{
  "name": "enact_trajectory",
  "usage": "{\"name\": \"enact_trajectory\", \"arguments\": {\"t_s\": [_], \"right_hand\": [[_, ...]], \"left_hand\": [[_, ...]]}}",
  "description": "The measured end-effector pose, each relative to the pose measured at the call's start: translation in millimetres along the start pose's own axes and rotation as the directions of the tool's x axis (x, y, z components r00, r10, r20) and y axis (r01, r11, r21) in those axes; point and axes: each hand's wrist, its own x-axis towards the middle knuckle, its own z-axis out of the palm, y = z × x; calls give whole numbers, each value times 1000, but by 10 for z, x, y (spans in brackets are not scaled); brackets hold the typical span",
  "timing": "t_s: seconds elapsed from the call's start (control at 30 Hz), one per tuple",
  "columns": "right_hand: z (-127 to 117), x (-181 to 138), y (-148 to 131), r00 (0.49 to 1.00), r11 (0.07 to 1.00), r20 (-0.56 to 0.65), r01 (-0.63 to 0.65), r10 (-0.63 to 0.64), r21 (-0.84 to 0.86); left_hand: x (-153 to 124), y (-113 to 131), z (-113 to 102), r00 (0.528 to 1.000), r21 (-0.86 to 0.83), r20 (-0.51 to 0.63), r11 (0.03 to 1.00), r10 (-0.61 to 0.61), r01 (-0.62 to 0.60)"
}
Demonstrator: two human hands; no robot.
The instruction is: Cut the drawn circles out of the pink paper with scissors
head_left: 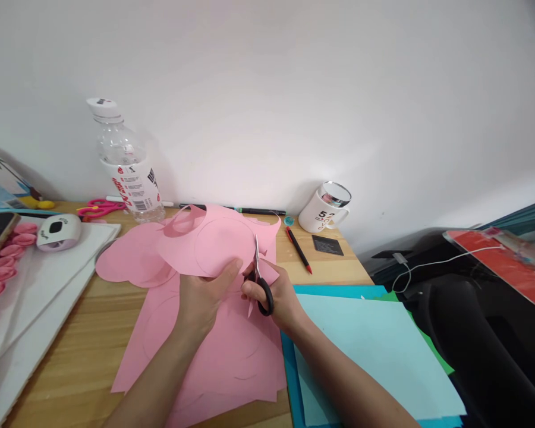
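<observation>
My left hand point(207, 300) pinches the lower edge of a pink paper sheet point(223, 241), thumb on top, holding it above the table. A pencilled circle shows on that sheet, and part of it is cut away at the far left. In my right hand point(276, 294) is a pair of black-handled scissors point(257, 267), blades pointing up at the sheet's right side. A strip of pink paper lies against the right fingers. Below both hands rests a stack of pink sheets point(214, 356) with drawn circles. Cut pink paper circles point(134, 252) lie at the left.
A plastic bottle point(131, 172) and a white mug point(325, 208) stand near the wall. A red-and-black pen point(299, 251) and a dark card point(327, 245) lie at right. Light blue paper point(374, 356) is at front right; white boards point(40, 297) are at left, beside a black chair point(468, 333) opposite.
</observation>
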Motion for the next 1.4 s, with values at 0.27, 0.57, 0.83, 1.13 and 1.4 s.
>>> {"name": "enact_trajectory", "arguments": {"t_s": [0.27,0.57,0.83,1.13,1.4], "right_hand": [[-3,-13,7,1000,1000,10,-15,15,-11],[20,-9,-16,998,998,-4,-66,66,0],[63,-34,33,996,997,47,-68,70,-37],[-6,-2,20,991,988,68,121,-115,-94],[-1,-11,6,992,984,53,121,-115,-132]], "left_hand": [[35,-29,-32,999,7,-7,999,-47,47],[9,21,-23,998,46,-18,997,-65,65],[36,5,-20,998,100,-54,995,-14,20],[-12,24,-11,999,127,32,992,7,-11],[-4,24,-11,999,131,44,991,-18,12]]}}
